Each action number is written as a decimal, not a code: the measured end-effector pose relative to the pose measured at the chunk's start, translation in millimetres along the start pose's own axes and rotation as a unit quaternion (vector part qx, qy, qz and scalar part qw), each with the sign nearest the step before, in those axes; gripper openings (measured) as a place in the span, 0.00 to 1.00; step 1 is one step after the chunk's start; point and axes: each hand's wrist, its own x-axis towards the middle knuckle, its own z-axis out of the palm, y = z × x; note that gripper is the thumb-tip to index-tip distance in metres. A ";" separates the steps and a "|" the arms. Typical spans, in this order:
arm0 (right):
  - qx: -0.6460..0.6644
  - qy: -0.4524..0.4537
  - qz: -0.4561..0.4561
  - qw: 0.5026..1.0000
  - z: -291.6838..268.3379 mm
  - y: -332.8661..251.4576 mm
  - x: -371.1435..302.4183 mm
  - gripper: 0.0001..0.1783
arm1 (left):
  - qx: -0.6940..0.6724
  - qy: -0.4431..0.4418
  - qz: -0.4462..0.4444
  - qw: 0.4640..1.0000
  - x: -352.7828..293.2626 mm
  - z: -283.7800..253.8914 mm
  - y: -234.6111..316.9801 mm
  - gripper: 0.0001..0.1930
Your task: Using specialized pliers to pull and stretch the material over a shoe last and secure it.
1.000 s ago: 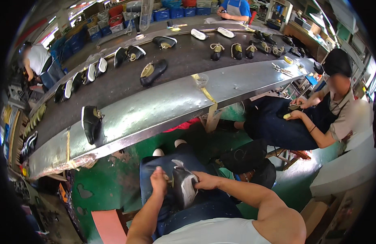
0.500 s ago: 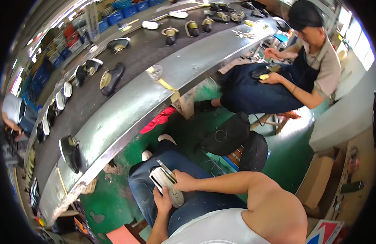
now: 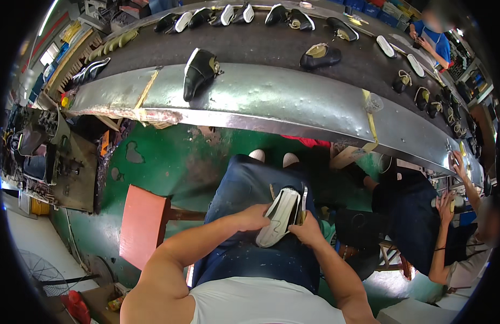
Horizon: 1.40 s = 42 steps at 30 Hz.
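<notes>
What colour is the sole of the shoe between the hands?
The sole is mostly off-white, best seen in the head view.

- On my left I see a salmon-pink panel (image 3: 143, 229) above the green floor (image 3: 161, 156).
- Farther left, a caged fan (image 3: 40, 271) (red bundle (image 3: 75, 308) near it).
- Ahead, red cloth (image 3: 310, 142) beneath the metal surface (image 3: 293, 105).
- At my right, a co-worker (image 3: 409, 218).

- The left arm (image 3: 171, 256) was bent at the elbow, its forearm (image 3: 209, 233) slanting inward and slightly upward.
- The left hand (image 3: 254, 217) was closed in a grip, fingers partly hidden.
- The right arm (image 3: 342, 278) reached forward and inward, less sharply bent.
- The right hand (image 3: 308, 231) was curled in a grip, its thumb (image 3: 294, 229) pointing inward.
- Both hands were bare, near each other but apart, over the lap (image 3: 242, 189).
</notes>
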 end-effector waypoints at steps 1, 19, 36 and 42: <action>-0.042 0.019 -0.039 0.998 -4.4 5.9 0.4 0.34 | -0.038 -0.007 0.008 0.999 2.4 -1.5 -1.2 0.30; -0.343 -0.074 -0.120 0.929 -28.8 -26.7 -51.2 0.22 | 0.287 0.080 -0.042 0.954 18.7 -18.3 32.8 0.15; -0.504 -0.201 -0.283 0.791 -46.7 -73.9 -17.1 0.21 | -0.029 0.026 0.003 0.999 -19.3 17.0 -41.3 0.51; -0.520 -0.198 -0.250 0.792 -38.9 -83.1 -28.3 0.12 | -0.258 -0.034 0.029 0.965 -20.7 13.1 -43.1 0.49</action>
